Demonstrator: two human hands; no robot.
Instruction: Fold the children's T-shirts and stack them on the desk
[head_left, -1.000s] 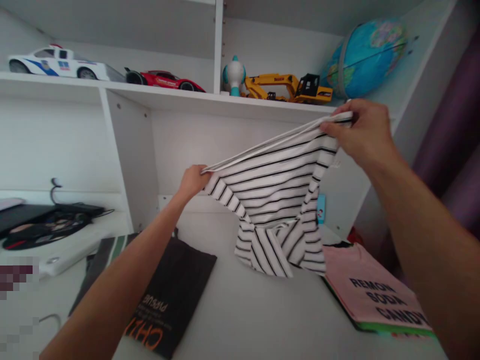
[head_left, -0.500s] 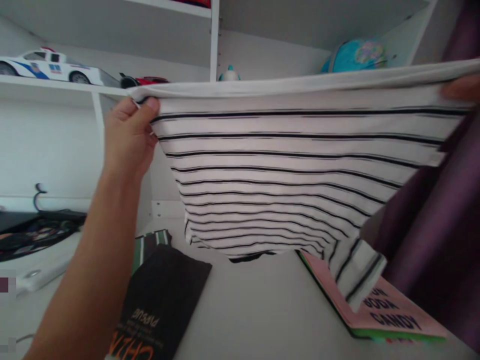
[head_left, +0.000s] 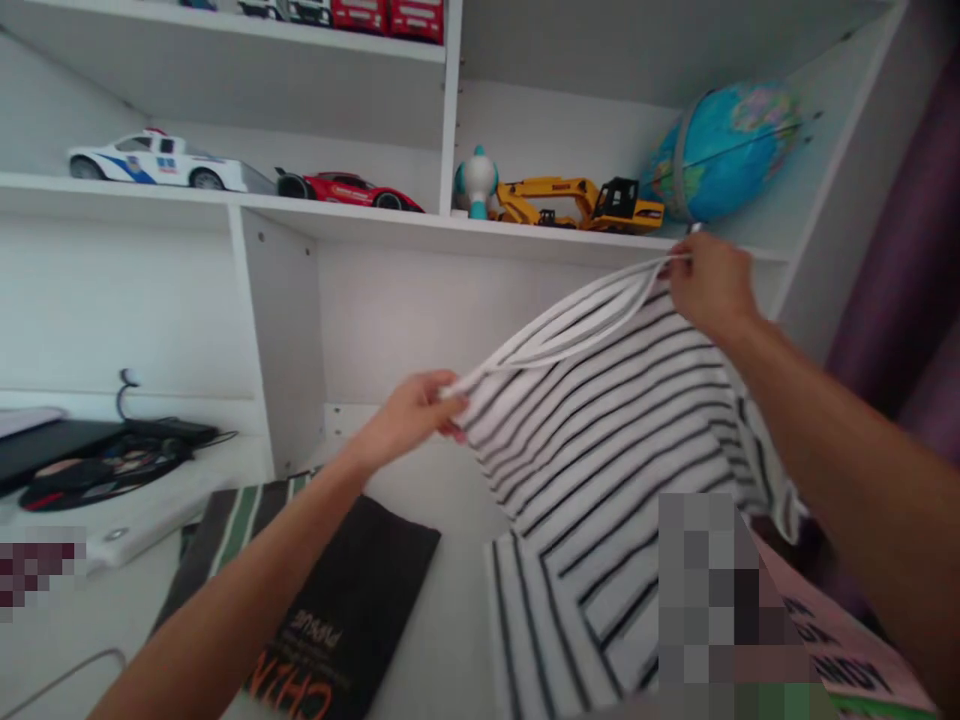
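Note:
A white T-shirt with black stripes [head_left: 600, 430] hangs between my two hands, its neckline uppermost and slanting up to the right. My left hand [head_left: 427, 410] pinches the shirt's left shoulder end. Higher up, just below the shelf edge, my right hand [head_left: 709, 280] grips the other end beside the collar. One sleeve dangles at the right under my right forearm, and the lower part is partly hidden by a blurred patch. Below my left arm lies a folded black garment with orange lettering [head_left: 360, 600], beside a green-striped dark cloth [head_left: 232, 530].
On the shelf stand a white toy police car [head_left: 165, 165], a red toy car [head_left: 352, 190], a yellow toy excavator [head_left: 592, 203] and a globe [head_left: 742, 150]. A pink printed item [head_left: 847, 650] lies at lower right. Purple curtain [head_left: 900, 250] hangs at the right.
The shirt was stretched level with its hem-like edge up; now its neckline is on top and it slants. My left hand has moved right and down, and my right hand has come inward into view.

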